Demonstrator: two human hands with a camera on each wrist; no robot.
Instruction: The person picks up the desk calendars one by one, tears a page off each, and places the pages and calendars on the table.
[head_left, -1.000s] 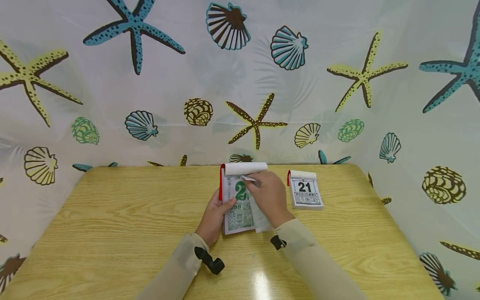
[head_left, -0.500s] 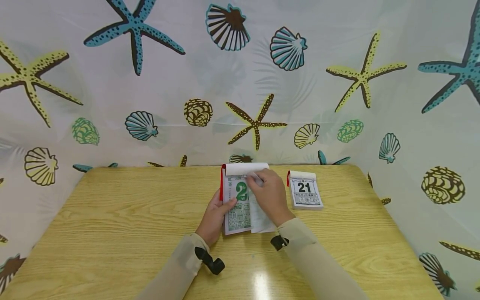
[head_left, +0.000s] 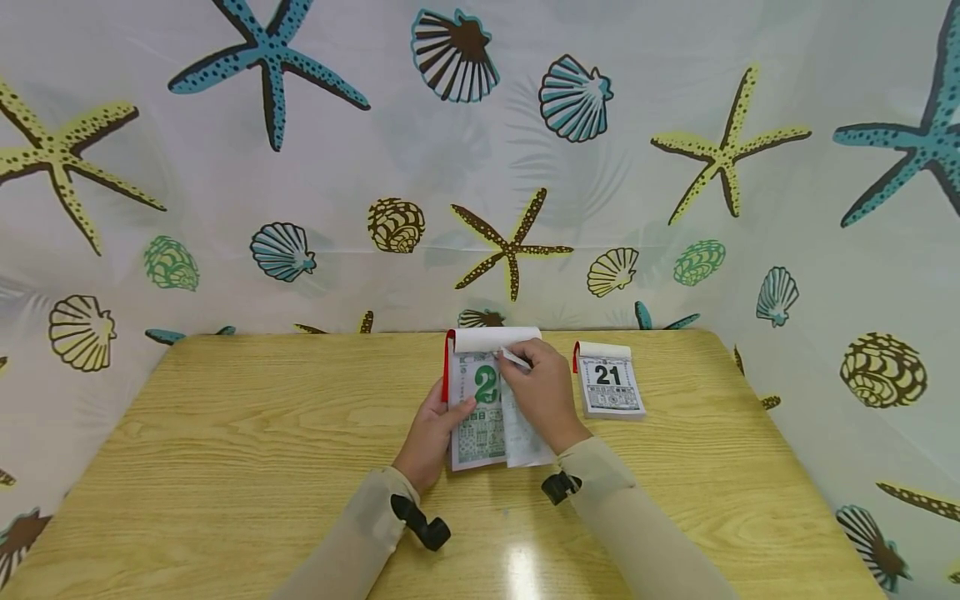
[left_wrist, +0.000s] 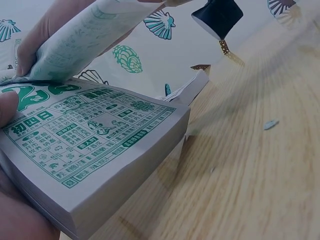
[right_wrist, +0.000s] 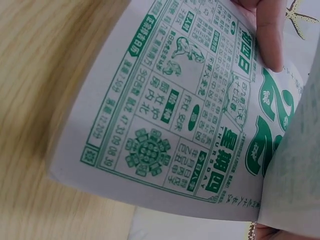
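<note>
In the head view a thick tear-off calendar (head_left: pixel 477 442) with green print is held up, tilted, near the table's back. My left hand (head_left: pixel 429 436) grips its left side, thumb lying on the front page. A loose, curling sheet (head_left: pixel 527 440) is pinched near its top by my right hand (head_left: pixel 546 390). That sheet hangs over the calendar's right part and hides some of the large green number. From the left wrist view, the curled sheet (left_wrist: pixel 92 37) rises off the pad, and the pad's thick page edge (left_wrist: pixel 135 185) shows. Whether the sheet is still attached at the top I cannot tell.
A smaller calendar (head_left: pixel 611 383) showing a black 21 lies to the right on the wooden table (head_left: pixel 262 450). Small paper scraps (left_wrist: pixel 271 124) lie on the wood. A patterned cloth (head_left: pixel 337 167) with starfish and shells stands behind.
The right hand has drawn slightly right with the pinched sheet, which now hangs farther down and across the calendar's right side. The calendar and left hand have shifted a little to the right.
</note>
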